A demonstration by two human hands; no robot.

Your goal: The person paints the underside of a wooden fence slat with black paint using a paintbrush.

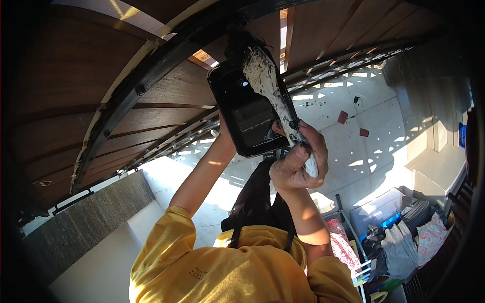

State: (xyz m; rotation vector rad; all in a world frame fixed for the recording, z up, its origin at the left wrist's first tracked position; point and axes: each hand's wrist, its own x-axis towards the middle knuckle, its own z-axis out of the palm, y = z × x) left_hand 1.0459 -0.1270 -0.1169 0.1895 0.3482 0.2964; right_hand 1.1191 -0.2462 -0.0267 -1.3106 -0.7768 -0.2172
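Observation:
My right hand [301, 161] is closed around the handle of a paintbrush [267, 81] crusted with pale and black paint. Its dark bristles point up against the black-painted metal frame bar [151, 74] or just in front of it; which one I cannot tell. Below the brush lies a black paint tray [246, 151] with dark, glossy paint inside. My left forearm reaches up to the tray's left side, and my left hand [224, 130] is mostly hidden behind the tray, apparently supporting it. Masking tape [127, 72] edges the bar beside brown wooden slats [87, 60].
Tiled floor [337, 151] with two small reddish pieces [342, 117] and dark spots lies below. At the lower right stand a plastic bin [375, 206] and a rack with cloths and bags. A stone-topped low wall [98, 212] runs at the left.

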